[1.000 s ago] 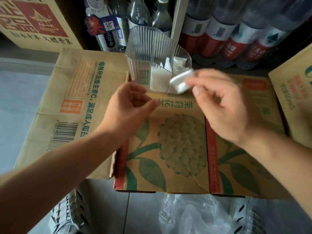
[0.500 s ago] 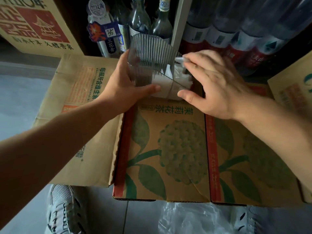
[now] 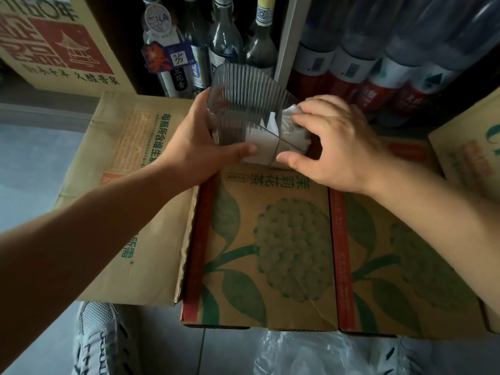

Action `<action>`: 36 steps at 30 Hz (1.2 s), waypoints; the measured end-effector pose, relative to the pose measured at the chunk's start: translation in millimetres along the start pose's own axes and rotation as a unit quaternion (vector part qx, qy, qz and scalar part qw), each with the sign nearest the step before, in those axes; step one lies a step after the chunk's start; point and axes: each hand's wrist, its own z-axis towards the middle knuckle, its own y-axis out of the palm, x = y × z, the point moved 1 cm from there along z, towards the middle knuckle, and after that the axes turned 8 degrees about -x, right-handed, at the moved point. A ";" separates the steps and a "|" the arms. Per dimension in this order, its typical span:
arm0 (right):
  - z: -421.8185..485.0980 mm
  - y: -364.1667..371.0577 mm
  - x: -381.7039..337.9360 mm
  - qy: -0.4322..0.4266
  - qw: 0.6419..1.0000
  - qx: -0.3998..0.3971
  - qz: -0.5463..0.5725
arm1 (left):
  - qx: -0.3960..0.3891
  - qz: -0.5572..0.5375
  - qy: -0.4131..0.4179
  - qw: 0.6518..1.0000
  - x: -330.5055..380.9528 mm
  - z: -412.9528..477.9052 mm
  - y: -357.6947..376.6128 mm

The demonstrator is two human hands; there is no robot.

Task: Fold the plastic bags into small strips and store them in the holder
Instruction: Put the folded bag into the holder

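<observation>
Two hands: both are at the holder [image 3: 243,104], one on each side of it.
Head view, holder: clear and ribbed, it stands at the far edge of the cardboard box [image 3: 270,239], just in front of the bottles [image 3: 224,41].
Left hand [image 3: 200,147]: you grip the holder's left side, thumb laid along its lower front wall and fingers wrapped behind.
Right hand [image 3: 332,147]: your fingers bend over the folded strip [image 3: 290,115] with their tips on it. Your thumb sits apart, low at the holder's front corner. Whether you grip the strip or only press it, I cannot tell.
Folded strip: it sits at the holder's open right side, partly in, against the stored strips [image 3: 259,147].
Step in hand: storing, as I judge it; the folding of this piece looks done.
Next move: you likely need to seat the strip fully beside the others while your left hand braces the holder against tipping, then let go.
Left to do: a loose plastic bag [image 3: 311,353] lies on the floor by your feet, unfolded, so more folding probably awaits.
</observation>
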 end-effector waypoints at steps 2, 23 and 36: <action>0.2 -0.3 1.9 0.006 0.999 -0.008 0.045 | 0.017 0.117 0.049 0.992 9.3 -0.8 -6.0; -13.9 -1.9 13.4 0.010 0.984 -0.023 0.175 | -0.311 0.641 0.036 0.700 100.8 72.3 24.6; -22.9 0.7 10.3 0.001 0.982 0.002 0.190 | -0.282 0.636 0.042 0.717 99.1 68.4 29.6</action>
